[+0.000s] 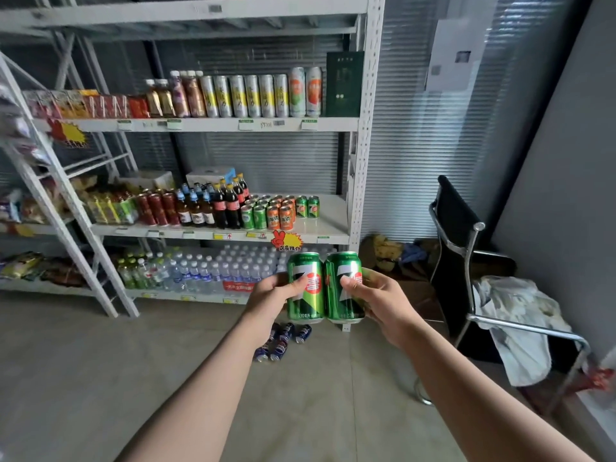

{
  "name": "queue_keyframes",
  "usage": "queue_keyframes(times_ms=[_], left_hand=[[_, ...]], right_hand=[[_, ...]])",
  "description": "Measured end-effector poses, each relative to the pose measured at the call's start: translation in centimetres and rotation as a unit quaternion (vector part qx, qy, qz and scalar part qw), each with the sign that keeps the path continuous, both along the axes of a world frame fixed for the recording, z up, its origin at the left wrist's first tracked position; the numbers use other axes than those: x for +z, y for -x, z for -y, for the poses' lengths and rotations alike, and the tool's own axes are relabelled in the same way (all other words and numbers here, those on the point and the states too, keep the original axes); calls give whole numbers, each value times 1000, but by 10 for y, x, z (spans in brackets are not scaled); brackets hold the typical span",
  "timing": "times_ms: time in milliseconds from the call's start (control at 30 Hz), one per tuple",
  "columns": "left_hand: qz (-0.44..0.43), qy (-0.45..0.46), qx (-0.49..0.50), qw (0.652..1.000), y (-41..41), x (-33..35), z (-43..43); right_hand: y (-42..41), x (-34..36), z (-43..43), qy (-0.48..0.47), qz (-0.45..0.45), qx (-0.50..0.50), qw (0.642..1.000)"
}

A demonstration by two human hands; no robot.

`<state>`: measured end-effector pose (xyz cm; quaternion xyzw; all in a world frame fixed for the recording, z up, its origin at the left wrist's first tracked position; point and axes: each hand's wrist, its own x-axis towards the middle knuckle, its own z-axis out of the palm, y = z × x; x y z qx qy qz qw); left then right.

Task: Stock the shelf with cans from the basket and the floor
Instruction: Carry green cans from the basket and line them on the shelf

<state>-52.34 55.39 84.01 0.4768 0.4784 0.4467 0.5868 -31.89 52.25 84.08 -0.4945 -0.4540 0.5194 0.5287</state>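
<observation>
Presently, at centre frame, the left grip (271,296) is curled round the left can (308,295) and the right grip (383,305) round the right can (346,291). Both cans are green, marked "7", upright and touching. Blue cans (283,341) lie on the floor (100,378) before the shelf (333,218).

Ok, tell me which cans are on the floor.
The blue cans, clustered before the shelf. The left hand and right hand each hold a green can; others are shelved.
</observation>
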Motion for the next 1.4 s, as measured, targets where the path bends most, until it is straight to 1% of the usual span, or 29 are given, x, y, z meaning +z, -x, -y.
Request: queue_keyframes(times_ms=[200, 300, 467, 600, 800, 1033, 1267, 1400], left_hand=[[9, -5, -10, 1000, 27, -3, -23], [13, -7, -10, 1000, 35, -4, -37], [36, 0, -25, 999, 38, -2, -62], [25, 1, -41, 999, 28, -2, -93], [-5, 2, -43, 999, 7, -13, -173], [-30, 10, -38, 999, -15, -19, -286], [-45, 12, -42, 998, -25, -28, -391], [-57, 14, -58, 997, -25, -37, -453]], right_hand=[[29, -1, -21, -10, -24, -3, 1000], [36, -1, -34, -10, -17, -2, 1000], [32, -5, -65, 3, -38, 12, 999], [20, -10, -99, 4, -35, 24, 999], [-9, -23, -182, 11, -15, 50, 999], [-40, -35, -300, 17, -21, 98, 995], [-47, -49, -411, 15, -32, 112, 993], [-46, -62, -465, 21, -25, 99, 995]])
